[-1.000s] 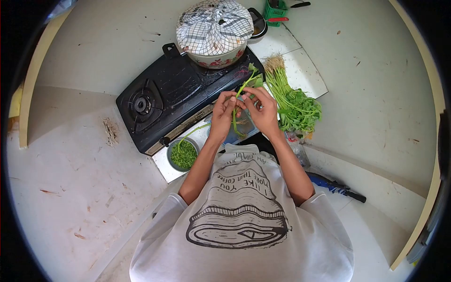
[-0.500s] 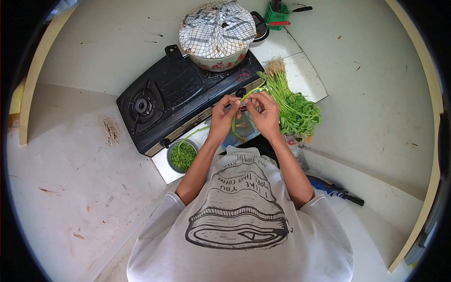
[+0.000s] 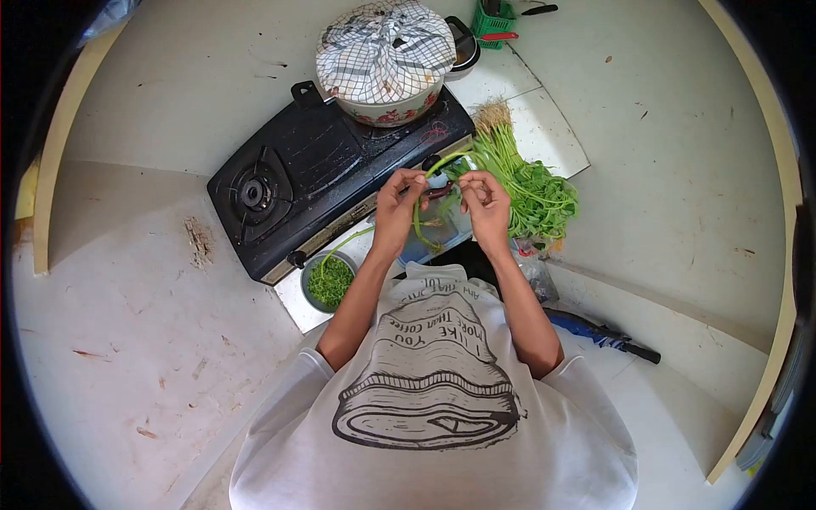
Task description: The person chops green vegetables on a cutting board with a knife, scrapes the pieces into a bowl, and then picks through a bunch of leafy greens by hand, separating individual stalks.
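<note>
My left hand (image 3: pixel 397 211) pinches a long green leafy-vegetable stem (image 3: pixel 442 161), which arches up to the right above the fingers and hangs in a curl below them. A short gap to the right, my right hand (image 3: pixel 487 204) has its fingertips closed beside some small green leaves (image 3: pixel 457 167); what lies between them is too small to make out. Behind it rests a large bunch of leafy greens (image 3: pixel 540 200), roots toward the back. Left of my left forearm, a grey bowl (image 3: pixel 308 293) holds small picked greens, with one long stem poking out.
A black gas stove (image 3: pixel 319 153) bears a floral pot (image 3: pixel 399 113) covered with a checked cloth (image 3: pixel 382 55). Below my hands is a bluish clear container (image 3: pixel 425 248). A green basket (image 3: pixel 493 21), a red-handled utensil (image 3: pixel 498 36) and a black pan (image 3: pixel 464 47) stand at the back.
My hands have moved apart: they were together on the stem, and now the right hand has drawn away to the right while the left keeps hold. The view has shifted slightly.
</note>
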`<state>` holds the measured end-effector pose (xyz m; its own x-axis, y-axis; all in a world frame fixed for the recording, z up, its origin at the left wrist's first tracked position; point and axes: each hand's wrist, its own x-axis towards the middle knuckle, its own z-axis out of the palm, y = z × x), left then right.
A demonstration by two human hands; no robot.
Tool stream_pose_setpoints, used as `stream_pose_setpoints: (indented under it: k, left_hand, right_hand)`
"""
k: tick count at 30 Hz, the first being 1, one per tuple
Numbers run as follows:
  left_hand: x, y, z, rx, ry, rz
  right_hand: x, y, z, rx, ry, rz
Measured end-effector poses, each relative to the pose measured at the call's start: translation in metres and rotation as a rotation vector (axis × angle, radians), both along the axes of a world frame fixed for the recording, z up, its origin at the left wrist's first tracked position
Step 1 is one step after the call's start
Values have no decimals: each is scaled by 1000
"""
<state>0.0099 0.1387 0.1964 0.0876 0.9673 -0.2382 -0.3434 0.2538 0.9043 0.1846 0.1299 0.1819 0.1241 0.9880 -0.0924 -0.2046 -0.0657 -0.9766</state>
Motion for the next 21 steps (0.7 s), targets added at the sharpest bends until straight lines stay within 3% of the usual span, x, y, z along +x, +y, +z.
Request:
stream_pose_setpoints:
  k: [8, 11, 21]
  left_hand:
    - [-11, 2, -11, -66, -123, 82]
    - [-11, 1, -7, -116, -89, 49]
    - [-11, -2, -2, -119, -155, 21]
  right_hand:
    - [48, -17, -59, -190, -91, 13]
    - [62, -7, -102, -70, -51, -44]
    - [77, 23, -134, -141, -601, 120]
